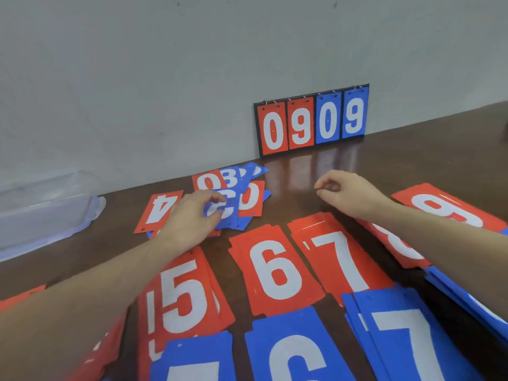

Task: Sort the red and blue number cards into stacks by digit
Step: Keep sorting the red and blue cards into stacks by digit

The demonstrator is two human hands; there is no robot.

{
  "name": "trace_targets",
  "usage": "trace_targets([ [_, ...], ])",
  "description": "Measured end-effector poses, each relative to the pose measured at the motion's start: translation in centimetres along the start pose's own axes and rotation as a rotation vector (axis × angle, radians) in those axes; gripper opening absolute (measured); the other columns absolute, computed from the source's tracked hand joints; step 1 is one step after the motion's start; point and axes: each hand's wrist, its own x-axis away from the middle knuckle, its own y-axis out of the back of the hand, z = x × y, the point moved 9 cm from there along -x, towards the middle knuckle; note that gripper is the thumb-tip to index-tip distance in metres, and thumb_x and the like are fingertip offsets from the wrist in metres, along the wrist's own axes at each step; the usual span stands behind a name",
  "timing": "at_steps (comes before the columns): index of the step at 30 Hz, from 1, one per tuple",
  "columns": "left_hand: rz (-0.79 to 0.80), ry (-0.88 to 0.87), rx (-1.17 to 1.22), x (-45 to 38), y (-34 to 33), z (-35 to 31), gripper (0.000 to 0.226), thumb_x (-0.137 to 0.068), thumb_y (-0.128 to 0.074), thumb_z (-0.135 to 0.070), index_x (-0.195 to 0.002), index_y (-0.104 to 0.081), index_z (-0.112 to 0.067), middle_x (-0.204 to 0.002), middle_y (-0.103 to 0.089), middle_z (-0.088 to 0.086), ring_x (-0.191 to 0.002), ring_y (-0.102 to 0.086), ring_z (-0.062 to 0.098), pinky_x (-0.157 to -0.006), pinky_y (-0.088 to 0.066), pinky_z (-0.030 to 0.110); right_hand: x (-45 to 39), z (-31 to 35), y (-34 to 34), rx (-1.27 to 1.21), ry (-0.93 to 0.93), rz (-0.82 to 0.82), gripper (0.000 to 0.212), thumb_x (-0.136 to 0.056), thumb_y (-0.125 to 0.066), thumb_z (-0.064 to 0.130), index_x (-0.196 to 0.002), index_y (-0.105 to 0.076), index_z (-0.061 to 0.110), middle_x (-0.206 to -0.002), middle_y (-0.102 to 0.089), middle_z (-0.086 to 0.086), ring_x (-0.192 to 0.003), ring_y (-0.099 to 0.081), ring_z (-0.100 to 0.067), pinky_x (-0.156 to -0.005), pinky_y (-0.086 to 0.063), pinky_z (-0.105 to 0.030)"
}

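Already most of the sorting looks done: near the person lie neat stacks, a red 5 stack (184,295), a red 6 stack (275,270), a red 7 stack (338,259) and a red 8 stack (445,210), and in front of them blue stacks, the blue 6 (297,350) and the blue 7 (398,334); the digit on the leftmost blue stack is cut off by the frame. What is left is the mixed pile (233,193) further back on the brown table (412,149), where red and blue cards lie over each other in disorder. On these I can read 0 and 3, and a red 4 card (159,213) lies upside down just beside the pile. The left hand (192,215) is on the pile and pinches a blue card (222,210) between thumb and fingers; its digit is partly hidden, perhaps a 3. The right hand (349,193) hovers near the pile, fingers loosely curled, holding nothing. Against the wall stands a scoreboard (312,121) which shows 0 9 in red and 0 9 in blue. A clear plastic box (41,210) is at the far left
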Motion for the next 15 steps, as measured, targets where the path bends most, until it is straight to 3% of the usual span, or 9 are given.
trace_targets([
  [2,-0.047,0.057,0.005,-0.1,1.7,2.2,0.022,-0.092,-0.067,-0.024,-0.106,-0.058,-0.037,-0.122,-0.062,-0.009,-0.119,-0.056,0.017,-0.105,-0.042,0.039,-0.9,2.3,-2.0,-0.001,0.044,0.034,0.008,-0.094,-0.066,0.026,-0.098,-0.066,0.032,-0.102,-0.066,0.012,-0.093,-0.059,-0.003,-0.073,-0.038,-0.009],
  [4,-0.095,0.145,-0.068,-0.3,3.5,4.8,0.028,-0.089,-0.070,-0.035,-0.115,-0.061,-0.033,-0.128,-0.061,-0.006,-0.122,-0.055,0.019,-0.106,-0.040,0.042,-1.8,4.5,-4.2,0.005,0.073,0.079,0.009,-0.093,-0.067,0.031,-0.102,-0.066,0.033,-0.109,-0.066,0.012,-0.101,-0.060,-0.004,-0.081,-0.043,-0.015],
  [7,-0.077,0.294,-0.168,-0.2,5.5,9.2,0.063,-0.081,-0.069,-0.061,-0.133,-0.056,-0.029,-0.139,-0.054,-0.001,-0.128,-0.050,0.026,-0.107,-0.037,0.050,-2.9,8.1,-7.2,0.045,0.139,0.138,0.021,-0.093,-0.067,0.039,-0.112,-0.067,0.030,-0.119,-0.065,0.010,-0.109,-0.057,-0.006,-0.088,-0.046,-0.024],
  [10,0.024,0.358,-0.205,0.2,6.3,12.5,0.097,-0.062,-0.051,-0.087,-0.142,-0.047,-0.033,-0.148,-0.048,-0.003,-0.135,-0.045,0.026,-0.110,-0.035,0.052,-3.7,10.8,-9.8,0.103,0.194,0.181,0.040,-0.090,-0.067,0.050,-0.125,-0.064,0.030,-0.132,-0.061,0.011,-0.120,-0.051,-0.007,-0.097,-0.043,-0.027],
  [13,0.147,0.328,-0.259,0.9,6.2,14.4,0.117,-0.049,-0.032,-0.101,-0.148,-0.040,-0.039,-0.154,-0.043,-0.011,-0.142,-0.037,0.022,-0.111,-0.028,0.052,-3.9,12.4,-12.5,0.201,0.214,0.282,0.073,-0.084,-0.063,0.068,-0.145,-0.048,0.030,-0.149,-0.049,0.009,-0.137,-0.041,-0.012,-0.110,-0.036,-0.032],
  [15,0.227,0.299,-0.307,1.4,5.7,15.3,0.127,-0.042,-0.022,-0.107,-0.149,-0.038,-0.041,-0.156,-0.039,-0.015,-0.145,-0.030,0.019,-0.113,-0.021,0.052,-3.8,12.8,-14.0,0.295,0.219,0.362,0.085,-0.082,-0.059,0.073,-0.152,-0.037,0.030,-0.154,-0.042,0.007,-0.141,-0.037,-0.016,-0.112,-0.033,-0.033],
])
